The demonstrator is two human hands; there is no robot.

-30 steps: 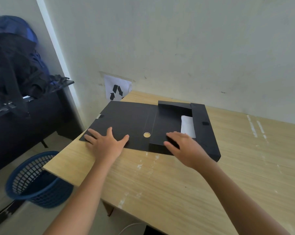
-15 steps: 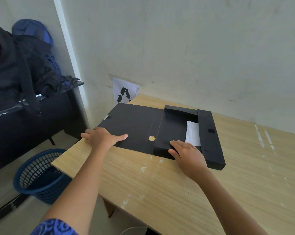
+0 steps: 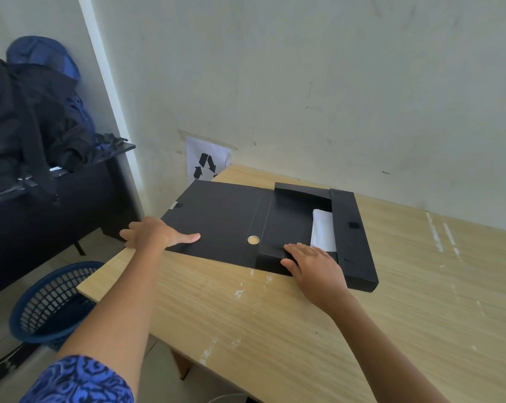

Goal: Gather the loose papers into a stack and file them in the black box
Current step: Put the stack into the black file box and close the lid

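**Closing the black box file over the papers**

Head view: a flat black cardboard box file (image 3: 353, 237) lies open on a pale wooden table (image 3: 391, 315), close to the wall. A stack of white papers (image 3: 323, 228) sits inside it, partly covered by an inner flap (image 3: 286, 219). The right hand (image 3: 314, 264) lies flat with straight fingers, pressing that flap's near corner and holding nothing. The left hand (image 3: 155, 235) rests at the outer corner of the wide cover (image 3: 216, 216), thumb on top. Whether its fingers hook underneath cannot be told. The best approach is probably to pin the flap down and swing the cover over squarely, so no sheet catches.

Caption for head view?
Left hand grips, right hand presses the open black cardboard file box holding white papers on wooden table.
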